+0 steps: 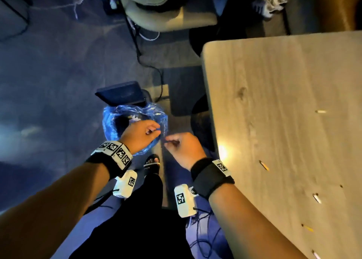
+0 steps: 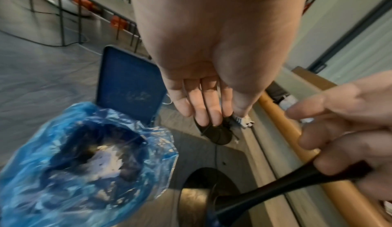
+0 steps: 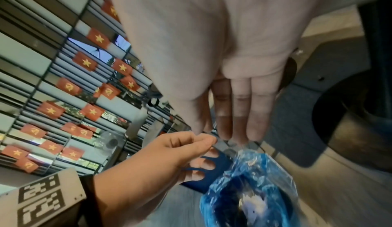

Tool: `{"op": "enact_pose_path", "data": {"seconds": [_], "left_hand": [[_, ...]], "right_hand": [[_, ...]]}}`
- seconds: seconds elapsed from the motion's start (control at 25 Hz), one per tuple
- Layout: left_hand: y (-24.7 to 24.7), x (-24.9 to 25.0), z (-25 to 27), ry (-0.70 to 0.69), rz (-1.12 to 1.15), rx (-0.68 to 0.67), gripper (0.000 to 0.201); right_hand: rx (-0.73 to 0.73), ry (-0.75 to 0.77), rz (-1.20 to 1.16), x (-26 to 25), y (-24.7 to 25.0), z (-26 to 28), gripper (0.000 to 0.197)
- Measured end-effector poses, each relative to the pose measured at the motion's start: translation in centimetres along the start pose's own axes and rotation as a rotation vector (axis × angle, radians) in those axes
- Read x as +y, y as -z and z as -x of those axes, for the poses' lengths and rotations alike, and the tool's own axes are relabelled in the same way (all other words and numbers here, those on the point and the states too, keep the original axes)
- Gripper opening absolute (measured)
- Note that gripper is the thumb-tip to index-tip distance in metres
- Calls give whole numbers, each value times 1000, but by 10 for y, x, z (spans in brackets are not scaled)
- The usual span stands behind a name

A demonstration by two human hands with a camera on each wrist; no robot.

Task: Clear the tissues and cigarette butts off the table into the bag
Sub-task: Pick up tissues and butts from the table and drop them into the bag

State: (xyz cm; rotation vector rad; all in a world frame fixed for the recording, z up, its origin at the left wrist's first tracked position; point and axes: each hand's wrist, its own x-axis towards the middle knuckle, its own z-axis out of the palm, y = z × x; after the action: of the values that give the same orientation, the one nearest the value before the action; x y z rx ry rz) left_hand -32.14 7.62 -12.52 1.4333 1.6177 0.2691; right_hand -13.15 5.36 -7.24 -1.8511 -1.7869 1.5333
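A blue plastic bag (image 1: 111,121) stands open on the floor left of the wooden table (image 1: 284,78). White crumpled tissue (image 2: 106,160) lies inside the bag (image 3: 224,195). My left hand (image 1: 145,133) hovers over the bag's near rim, thumb and forefinger pinched on its plastic edge (image 3: 203,140). Beside it, my right hand (image 1: 180,143) grips a black stretched strip (image 2: 275,192) that runs down toward the bag. Several cigarette butts lie on the table: one far (image 1: 321,111), one nearer (image 1: 264,165), one white (image 1: 317,198).
A dark blue flat lid (image 1: 121,93) stands behind the bag. Black cables (image 1: 156,72) run over the floor toward a chair base (image 1: 168,17). My sandalled foot (image 1: 152,160) is just below the bag. The table's left edge is close to my right wrist.
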Motion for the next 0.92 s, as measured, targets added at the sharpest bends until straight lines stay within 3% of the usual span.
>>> {"op": "enact_pose_path", "data": {"seconds": [0.24,0.44,0.68,0.92], "left_hand": [[-36,110,44,-125,-75,-180,16],[-92,198,82,-289,-268,-258,18],[-193,285,137,-461,-432,-522,8],[-312,339,202,-628,-612,-673,25]], "right_hand": [[455,-2,12,35,79,118,27],[631,-127,93,102,112,220,33],[930,-377,-49,212,128,348,36],[1106,-717,-129,309,100,469,44]]}}
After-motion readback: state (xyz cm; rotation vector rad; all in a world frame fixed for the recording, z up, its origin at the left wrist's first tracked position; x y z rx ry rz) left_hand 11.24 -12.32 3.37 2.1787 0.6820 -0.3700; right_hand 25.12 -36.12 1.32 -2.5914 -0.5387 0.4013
